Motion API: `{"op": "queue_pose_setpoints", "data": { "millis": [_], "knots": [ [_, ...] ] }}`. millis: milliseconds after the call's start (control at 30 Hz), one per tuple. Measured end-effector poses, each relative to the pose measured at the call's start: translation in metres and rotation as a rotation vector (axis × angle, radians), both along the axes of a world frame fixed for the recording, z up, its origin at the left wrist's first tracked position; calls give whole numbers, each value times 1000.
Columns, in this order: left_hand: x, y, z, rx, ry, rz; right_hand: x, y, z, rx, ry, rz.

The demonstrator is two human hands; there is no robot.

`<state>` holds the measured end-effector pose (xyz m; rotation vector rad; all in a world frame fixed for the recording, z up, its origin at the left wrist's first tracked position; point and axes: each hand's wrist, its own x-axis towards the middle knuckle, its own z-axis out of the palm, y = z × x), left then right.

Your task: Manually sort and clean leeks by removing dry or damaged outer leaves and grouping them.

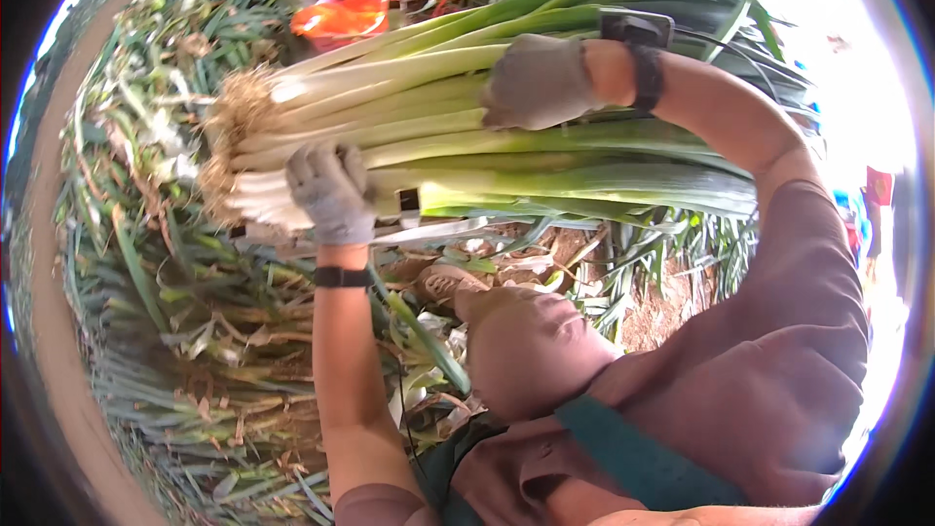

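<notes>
Passage: above the leek bundle (429, 127), upper centre of the frame, between the left hand (331, 193) and the right hand (541, 83). Obstructions: the right forearm (723, 109) crosses the upper right; the bent knee (531, 346) occupies the lower centre; a red container (341, 21) stands beyond the bundle, top left of centre; heaped leek leaves (185, 331) bound the left.

Gloved L hand (331, 193) & R hand (541, 85) on leek bundle (419, 102), roots (237, 122) to L, nr red tub (341, 43).
</notes>
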<state>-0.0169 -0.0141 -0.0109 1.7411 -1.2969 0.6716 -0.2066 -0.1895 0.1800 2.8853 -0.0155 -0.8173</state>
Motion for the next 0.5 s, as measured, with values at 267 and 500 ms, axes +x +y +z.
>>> {"op": "queue_pose_setpoints", "data": {
  "millis": [267, 500],
  "knots": [
    [10, 3, 32, 214, -128, -27, -13, -8, -18, 34, -85, -116],
    [9, -3, 19, 226, -39, 3, -41, -5, 57, -375, -319, 94]
  ]
}}
